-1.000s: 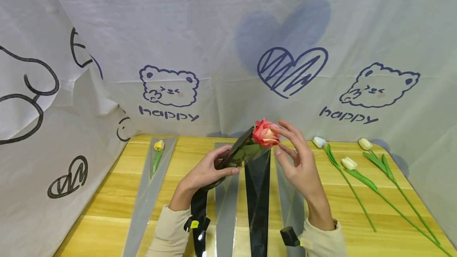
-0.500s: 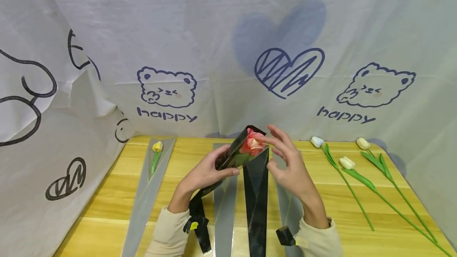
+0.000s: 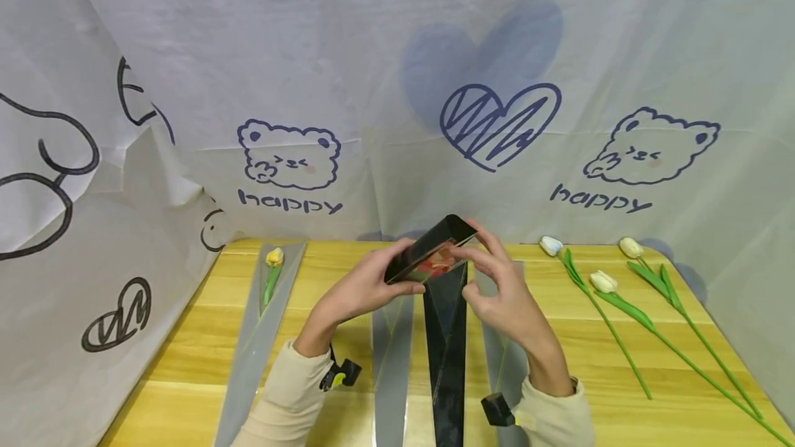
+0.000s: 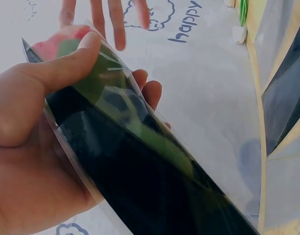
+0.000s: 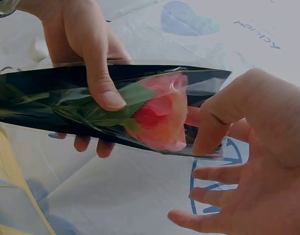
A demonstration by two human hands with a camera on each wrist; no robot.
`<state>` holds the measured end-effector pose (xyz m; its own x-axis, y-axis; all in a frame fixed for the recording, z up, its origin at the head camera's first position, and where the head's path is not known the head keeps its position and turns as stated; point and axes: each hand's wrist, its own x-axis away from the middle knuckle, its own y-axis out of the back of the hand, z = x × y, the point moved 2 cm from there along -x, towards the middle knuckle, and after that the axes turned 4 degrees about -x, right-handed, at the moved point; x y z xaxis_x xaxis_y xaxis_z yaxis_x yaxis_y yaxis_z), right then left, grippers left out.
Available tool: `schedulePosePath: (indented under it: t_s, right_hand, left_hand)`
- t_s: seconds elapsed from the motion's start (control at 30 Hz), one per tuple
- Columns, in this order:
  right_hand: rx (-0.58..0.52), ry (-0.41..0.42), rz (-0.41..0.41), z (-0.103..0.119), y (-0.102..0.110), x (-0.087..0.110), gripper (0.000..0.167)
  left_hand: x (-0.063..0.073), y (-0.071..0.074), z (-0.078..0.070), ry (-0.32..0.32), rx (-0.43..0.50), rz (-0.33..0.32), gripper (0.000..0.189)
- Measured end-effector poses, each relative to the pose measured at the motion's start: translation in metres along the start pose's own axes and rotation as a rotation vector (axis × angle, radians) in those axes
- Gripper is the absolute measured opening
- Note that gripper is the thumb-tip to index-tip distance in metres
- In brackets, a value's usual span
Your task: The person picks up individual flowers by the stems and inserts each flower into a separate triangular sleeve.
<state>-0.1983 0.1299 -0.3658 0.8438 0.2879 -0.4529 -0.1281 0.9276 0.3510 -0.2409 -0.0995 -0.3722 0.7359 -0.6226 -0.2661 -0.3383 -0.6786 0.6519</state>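
In the head view, my left hand [image 3: 363,285] grips a black flower sleeve [image 3: 428,247] with a clear front, raised above the table and tilted. Inside it sits a pink rose [image 5: 160,112], its bloom below the sleeve's mouth, green leaves and stem showing through the film. The left thumb presses the clear side, seen in the left wrist view, with the other fingers behind. My right hand [image 3: 503,292] is at the mouth, one finger reaching inside to the petals. Its thumb overlaps the film edge in the right wrist view, while the other fingers are spread.
On the wooden table [image 3: 174,399] lie a grey sleeve [image 3: 245,364] with a yellow tulip [image 3: 274,258], a black sleeve [image 3: 447,364] and two more grey sleeves. Several pale tulips [image 3: 604,282] with long stems lie on the right. A printed cloth [image 3: 397,54] hangs behind.
The rose has sunk deeper into the sleeve, whose mouth now extends past the bloom. The right hand has moved left with it, and the sleeve's lower end has swung out of sight.
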Motion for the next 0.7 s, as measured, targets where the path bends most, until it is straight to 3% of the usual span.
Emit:
schedulePosePath:
  t_s: [0.1,0.17,0.27,0.4,0.57,0.7]
  right_hand:
    - [0.004,-0.025,0.017,0.000,0.000,0.000,0.053]
    - [0.000,-0.025,0.008,0.000,0.000,0.000,0.057]
    - [-0.030,-0.009,-0.045,0.000,0.004,0.001,0.066]
    - [-0.076,0.006,-0.152,-0.001,0.018,0.003,0.072]
    - [-0.038,-0.044,-0.246,-0.007,0.041,0.010,0.068]
    - [-0.016,-0.106,-0.304,-0.015,0.061,0.017,0.065]
  left_hand:
    - [-0.001,0.000,0.000,-0.024,0.004,0.006,0.054]
    - [0.000,0.001,0.002,-0.002,0.038,0.014,0.054]
    - [0.001,0.009,0.007,0.056,0.101,0.001,0.050]
    - [0.003,0.030,0.017,0.158,0.227,-0.059,0.053]
    - [0.010,0.057,0.045,0.300,0.410,-0.147,0.073]
    - [0.017,0.062,0.080,0.420,0.477,-0.192,0.056]
